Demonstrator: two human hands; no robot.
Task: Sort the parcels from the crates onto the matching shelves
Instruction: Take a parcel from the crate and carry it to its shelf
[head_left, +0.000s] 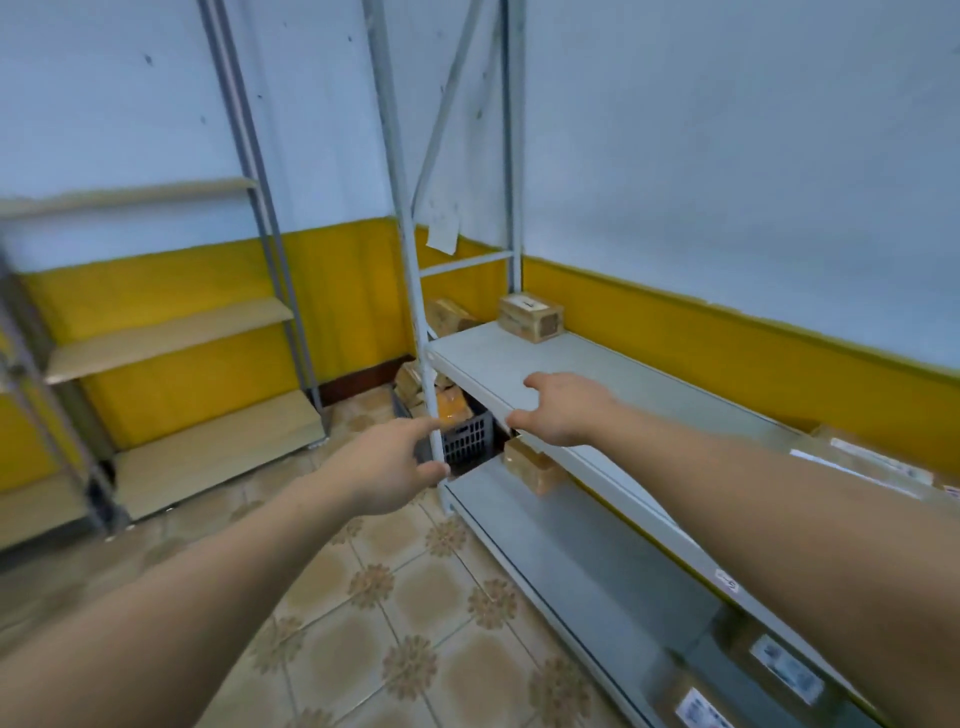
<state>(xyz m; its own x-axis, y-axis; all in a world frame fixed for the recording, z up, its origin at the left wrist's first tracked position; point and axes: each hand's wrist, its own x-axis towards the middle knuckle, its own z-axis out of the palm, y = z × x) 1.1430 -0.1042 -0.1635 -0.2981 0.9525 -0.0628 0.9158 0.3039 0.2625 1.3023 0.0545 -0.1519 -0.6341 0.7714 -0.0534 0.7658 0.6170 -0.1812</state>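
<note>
Both hands are empty right now: left hand and right hand are reaching out, fingers loose. The crate past the rack is holding parcels, so I'm guessing plenty left. A few boxes are sitting on the grey shelf already.

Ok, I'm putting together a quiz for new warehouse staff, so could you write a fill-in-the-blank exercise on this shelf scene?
1. The right hand reaches over the front edge of the upper grey ___.
2. The orange parcel lies in the dark plastic ___.
3. The wall's lower band is painted ___.

Missing words: shelf; crate; yellow.
</note>
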